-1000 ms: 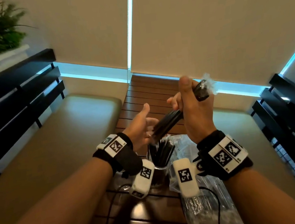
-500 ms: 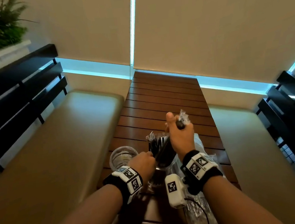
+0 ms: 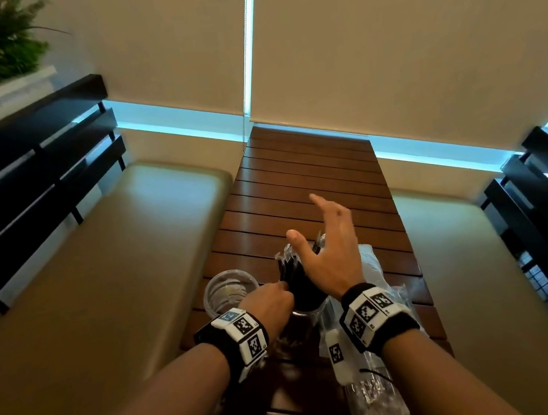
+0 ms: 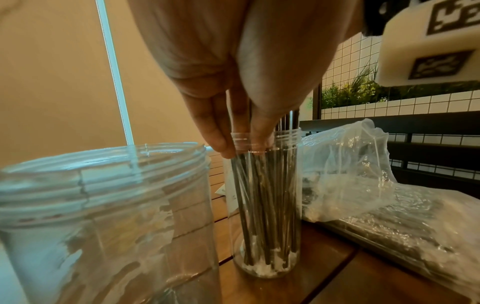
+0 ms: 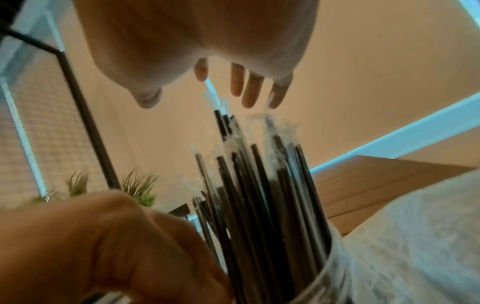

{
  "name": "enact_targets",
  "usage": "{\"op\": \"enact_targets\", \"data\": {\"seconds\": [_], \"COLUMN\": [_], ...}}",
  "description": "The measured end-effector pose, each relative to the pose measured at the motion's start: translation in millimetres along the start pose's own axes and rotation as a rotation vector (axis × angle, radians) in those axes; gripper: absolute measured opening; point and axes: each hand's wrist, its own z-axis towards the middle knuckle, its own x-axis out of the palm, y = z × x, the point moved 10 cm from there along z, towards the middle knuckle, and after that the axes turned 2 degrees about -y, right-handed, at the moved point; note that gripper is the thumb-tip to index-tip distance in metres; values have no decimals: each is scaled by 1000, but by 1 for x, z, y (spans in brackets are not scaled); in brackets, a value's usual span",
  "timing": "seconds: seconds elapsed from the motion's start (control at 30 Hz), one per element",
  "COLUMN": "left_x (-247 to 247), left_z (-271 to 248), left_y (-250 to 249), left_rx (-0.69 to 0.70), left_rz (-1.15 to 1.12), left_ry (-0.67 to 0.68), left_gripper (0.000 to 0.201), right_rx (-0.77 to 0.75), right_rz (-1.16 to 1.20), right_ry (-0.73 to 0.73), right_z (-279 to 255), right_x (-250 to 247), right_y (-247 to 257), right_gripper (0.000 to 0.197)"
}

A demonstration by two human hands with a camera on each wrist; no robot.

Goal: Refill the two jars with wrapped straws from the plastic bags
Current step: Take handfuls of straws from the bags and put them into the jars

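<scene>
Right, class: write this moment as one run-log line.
left hand: pinches jar rim | right hand: open above straws | second jar: no straws | bags: right of jars

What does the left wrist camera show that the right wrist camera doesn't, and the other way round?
Only the left wrist view shows the empty clear plastic jar, the crumpled clear plastic bags and the bottom of the straw jar. Only the right wrist view shows the right hand open, fingers spread above the straw tips. Both show the clear jar of black wrapped straws and the left hand with its fingers at that jar's rim.
</scene>
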Motion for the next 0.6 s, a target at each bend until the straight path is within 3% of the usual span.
{"op": "enact_targets", "data": {"seconds": [0.1, 0.17, 0.3, 0.37, 0.5, 0.6], "left_x": [2, 1, 3, 3, -1, -2], "left_z": [0, 0, -2, -3, -6, -8], "left_y": [0, -2, -4, -4, -5, -6], "left_rx": [11, 15, 15, -4, -13, -9], "left_rz": [13, 28, 47, 53, 42, 31], "left_ry": [6, 16, 62, 76, 46, 34], "left_gripper": [25, 24, 25, 26, 26, 25], "right_rx": [-39, -10, -48, -50, -87, -164], "right_rz": [-271, -307, -191, -226, -370, -346], "right_ry": [266, 395, 278, 322, 384, 373], "right_z": [-12, -25, -20, -19, -24, -22], "right_x": [42, 61, 51, 56, 71, 72], "right_y": [-9, -22, -9, -6, -18, -22], "right_gripper": [48, 45, 64, 69, 35, 16]}}
